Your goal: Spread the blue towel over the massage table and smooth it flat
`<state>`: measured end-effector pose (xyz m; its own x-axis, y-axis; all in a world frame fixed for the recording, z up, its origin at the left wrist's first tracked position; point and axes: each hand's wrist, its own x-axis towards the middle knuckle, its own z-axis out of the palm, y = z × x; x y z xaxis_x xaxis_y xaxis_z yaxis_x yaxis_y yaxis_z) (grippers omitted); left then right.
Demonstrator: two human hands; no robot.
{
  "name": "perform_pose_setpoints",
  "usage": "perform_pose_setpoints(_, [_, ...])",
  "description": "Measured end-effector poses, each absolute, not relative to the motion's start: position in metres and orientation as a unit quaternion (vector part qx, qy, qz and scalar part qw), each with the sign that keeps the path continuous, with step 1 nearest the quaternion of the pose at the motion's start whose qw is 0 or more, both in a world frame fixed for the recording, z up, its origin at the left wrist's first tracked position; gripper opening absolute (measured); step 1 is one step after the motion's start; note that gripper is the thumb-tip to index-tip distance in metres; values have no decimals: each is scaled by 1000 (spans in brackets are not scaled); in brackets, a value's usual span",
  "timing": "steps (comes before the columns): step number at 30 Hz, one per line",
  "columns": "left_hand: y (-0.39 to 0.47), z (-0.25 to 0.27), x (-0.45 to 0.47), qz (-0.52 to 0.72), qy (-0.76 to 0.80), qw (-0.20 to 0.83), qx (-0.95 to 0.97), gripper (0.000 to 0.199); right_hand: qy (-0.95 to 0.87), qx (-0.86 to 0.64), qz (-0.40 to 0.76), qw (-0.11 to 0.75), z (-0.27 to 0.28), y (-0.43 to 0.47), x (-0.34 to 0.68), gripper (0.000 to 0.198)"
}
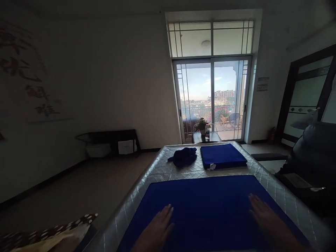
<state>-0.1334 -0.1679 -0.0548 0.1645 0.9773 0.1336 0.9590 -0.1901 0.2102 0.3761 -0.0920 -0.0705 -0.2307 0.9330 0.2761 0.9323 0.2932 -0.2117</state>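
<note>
A dark blue cloth [210, 206] is spread out on the silvery quilted cover [162, 167] of a table or bed in front of me. My left hand [160, 224] rests with fingers extended on the left part of the cloth. Over its right part lies my right hand [264, 213], palm down, fingers stretched forward and slightly blurred. Neither hand grips anything. Beyond the spread cloth sits a neatly folded blue stack of fabric [223, 155] with a white tag at its near edge. To its left is a crumpled blue cloth [183, 156].
At the far end stand a small dark table [214, 137], a potted plant [202, 125] and a bottle [207, 131], before a sliding glass door [193, 91]. A dark chair [304, 157] is at right. Polka-dotted fabric [70, 223] lies at lower left.
</note>
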Motion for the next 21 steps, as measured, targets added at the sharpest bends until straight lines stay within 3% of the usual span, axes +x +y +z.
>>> perform_pose_setpoints(4, [-105, -9, -48, 131, 556, 11, 821, 54, -846, -512, 40, 139, -14, -81, 236, 66])
perform_pose_setpoints(8, [-46, -8, -1, 127, 537, -44, 833, 46, -857, -499, 60, 114, -7, -46, 161, 61])
perform_pose_setpoints(21, [-12, -51, 4, 113, 565, -99, 812, 47, -836, -530, 79, 114, -36, 3, 166, 64])
